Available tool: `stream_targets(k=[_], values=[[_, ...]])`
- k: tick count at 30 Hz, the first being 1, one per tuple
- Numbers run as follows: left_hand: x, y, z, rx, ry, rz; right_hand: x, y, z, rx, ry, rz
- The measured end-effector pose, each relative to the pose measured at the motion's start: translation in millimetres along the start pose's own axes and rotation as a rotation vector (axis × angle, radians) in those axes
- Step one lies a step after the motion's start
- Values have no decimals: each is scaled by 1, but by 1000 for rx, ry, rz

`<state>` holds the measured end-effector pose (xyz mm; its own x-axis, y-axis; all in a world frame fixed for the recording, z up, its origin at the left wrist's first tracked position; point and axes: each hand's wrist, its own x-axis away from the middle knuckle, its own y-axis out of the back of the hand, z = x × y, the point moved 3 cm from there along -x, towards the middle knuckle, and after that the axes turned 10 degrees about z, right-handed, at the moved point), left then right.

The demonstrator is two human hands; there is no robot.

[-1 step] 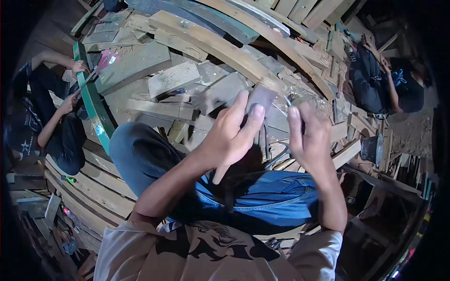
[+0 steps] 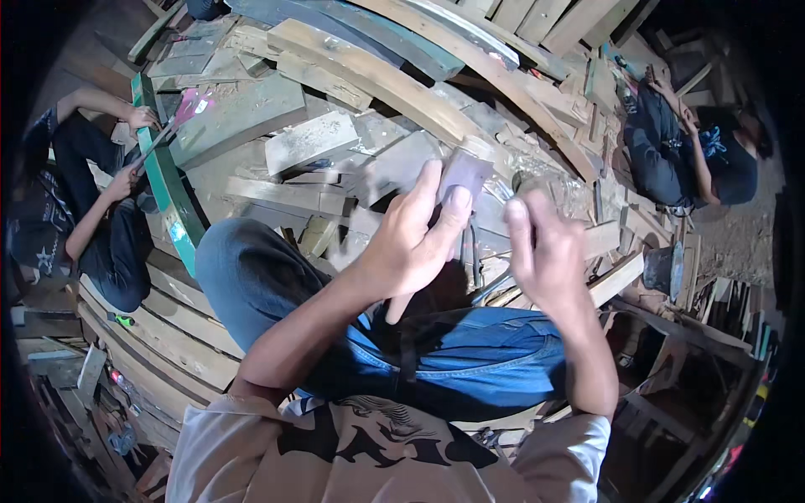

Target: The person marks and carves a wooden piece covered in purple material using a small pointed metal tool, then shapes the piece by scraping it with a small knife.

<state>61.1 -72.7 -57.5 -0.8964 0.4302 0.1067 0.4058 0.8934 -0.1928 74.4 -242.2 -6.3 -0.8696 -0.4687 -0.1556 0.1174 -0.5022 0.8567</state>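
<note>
My left hand (image 2: 411,239) is closed around a pale wooden piece with a flat purple-grey band (image 2: 466,174) near its upper end. The thumb presses on the band, and the rounded wooden top shows beyond it. A slim wooden end (image 2: 397,308) sticks out below the palm. Just right of the piece, my right hand (image 2: 547,251) is raised with its fingers curled in and the thumb pressed against them. Motion smears its fingertips, and whatever they hold is too blurred to name. Both hands are above my lap in blue jeans (image 2: 470,352).
Wooden offcuts (image 2: 310,142) and long beams (image 2: 377,80) lie ahead among shavings. At left, another person's hands (image 2: 134,151) work a long tool on a green beam (image 2: 172,197). A second person (image 2: 692,151) sits at right. A dark metal blade (image 2: 662,268) stands nearby.
My right hand has shifted slightly left, nearer the wooden piece. The wooden piece has tilted a little in my left hand, its lower end moving up and right.
</note>
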Motion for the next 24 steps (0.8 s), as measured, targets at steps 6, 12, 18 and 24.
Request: stream_targets(k=[6, 12, 18, 24], values=[[-6, -5, 8, 66, -298, -28, 2, -10, 16, -178, -50, 104], [-7, -7, 6, 504, -466, 11, 4, -17, 5, 257, 63, 163], [1, 14, -9, 632, -453, 365, 1, 11, -3, 277, 118, 33], [11, 15, -21, 118, 235, 441, 3, 13, -7, 509, 111, 79]])
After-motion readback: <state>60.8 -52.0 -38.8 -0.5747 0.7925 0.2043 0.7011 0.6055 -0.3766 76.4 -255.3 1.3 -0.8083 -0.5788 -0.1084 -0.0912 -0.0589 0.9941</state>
